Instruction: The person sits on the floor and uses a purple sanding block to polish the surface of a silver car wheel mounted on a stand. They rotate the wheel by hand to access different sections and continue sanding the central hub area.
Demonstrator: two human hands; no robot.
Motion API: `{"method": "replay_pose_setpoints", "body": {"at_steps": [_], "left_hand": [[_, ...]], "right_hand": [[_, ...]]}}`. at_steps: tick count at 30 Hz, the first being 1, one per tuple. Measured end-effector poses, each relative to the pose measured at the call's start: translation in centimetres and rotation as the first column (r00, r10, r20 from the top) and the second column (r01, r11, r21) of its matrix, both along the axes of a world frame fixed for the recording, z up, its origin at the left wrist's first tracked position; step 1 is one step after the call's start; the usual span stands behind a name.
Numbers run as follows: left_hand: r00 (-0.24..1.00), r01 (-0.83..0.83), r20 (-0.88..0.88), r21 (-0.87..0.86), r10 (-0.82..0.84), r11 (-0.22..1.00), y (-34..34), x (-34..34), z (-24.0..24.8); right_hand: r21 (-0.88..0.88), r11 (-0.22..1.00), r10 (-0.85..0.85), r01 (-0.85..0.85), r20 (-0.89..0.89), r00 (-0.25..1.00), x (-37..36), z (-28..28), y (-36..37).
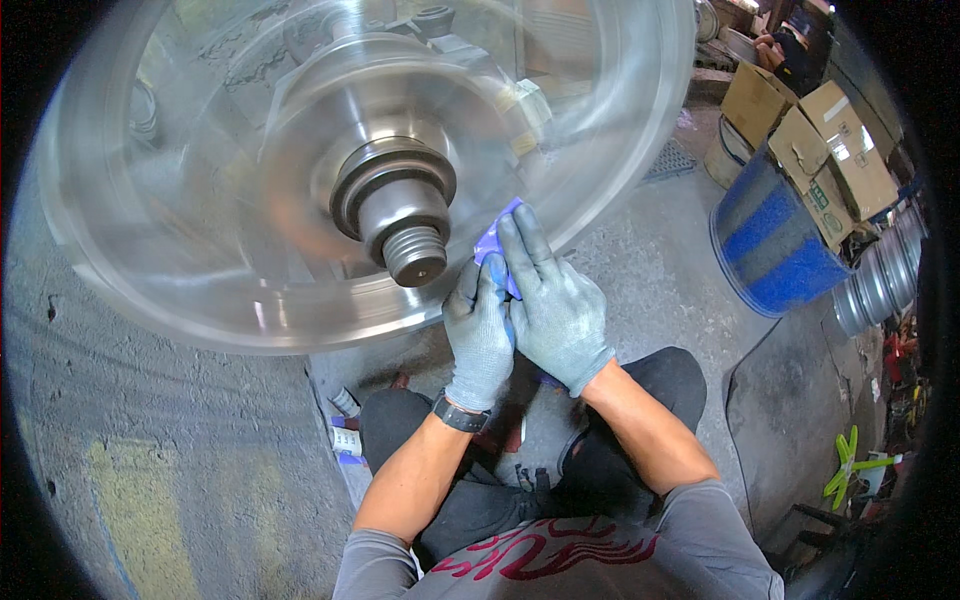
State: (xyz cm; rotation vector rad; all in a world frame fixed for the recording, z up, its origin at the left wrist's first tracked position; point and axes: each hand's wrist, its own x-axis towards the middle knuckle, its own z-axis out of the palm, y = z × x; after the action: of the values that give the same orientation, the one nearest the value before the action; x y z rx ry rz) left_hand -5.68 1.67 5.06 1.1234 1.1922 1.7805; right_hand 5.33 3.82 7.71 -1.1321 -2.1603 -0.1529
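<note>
One spinning metal wheel (250, 200); my two gloved hands, left hand (478, 335) and right hand (555, 300), fingers clamped on one purple pad (495, 240) against wheel's lower-right rim. One blue barrel (770, 240) right of wheel.

Both forearms reach up from the lower edge, bare below grey sleeves; the gloved left hand (478, 338) and gloved right hand (553, 300) press together, fingers extended forward, side by side

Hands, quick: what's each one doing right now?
Left hand: gloved, fingers closed against the purple abrasive sheet, backing the right.
Right hand: gloved, fingers flat, pressing the sheet onto the spinning metal wheel.
</note>
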Motion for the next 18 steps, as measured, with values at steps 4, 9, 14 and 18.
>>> {"method": "replay_pose_setpoints", "body": {"at_steps": [4, 9, 14, 18], "left_hand": [[0.999, 0.012, 0.034, -0.026, -0.011, 1.000, -0.03, 0.00, -0.15], [0.999, 0.003, 0.041, -0.040, -0.002, 0.999, 0.05, 0.20, -0.42], [1.000, -0.007, 0.016, -0.028, 0.007, 1.000, 0.12, 0.15, -0.81], [0.999, 0.029, 0.039, -0.068, -0.026, 0.997, -0.12, 0.20, -0.46]], "right_hand": [[-0.013, 1.000, 0.012, -0.012, -0.009, 1.000, 0.12, 0.12, -0.08], [0.009, 1.000, 0.008, -0.008, -0.025, 1.000, 0.17, -0.10, 0.01], [0.006, 1.000, 0.003, -0.003, -0.028, 1.000, 0.26, -0.18, -0.05], [0.001, 1.000, 0.001, -0.001, -0.029, 1.000, 0.34, -0.32, -0.05]]}}
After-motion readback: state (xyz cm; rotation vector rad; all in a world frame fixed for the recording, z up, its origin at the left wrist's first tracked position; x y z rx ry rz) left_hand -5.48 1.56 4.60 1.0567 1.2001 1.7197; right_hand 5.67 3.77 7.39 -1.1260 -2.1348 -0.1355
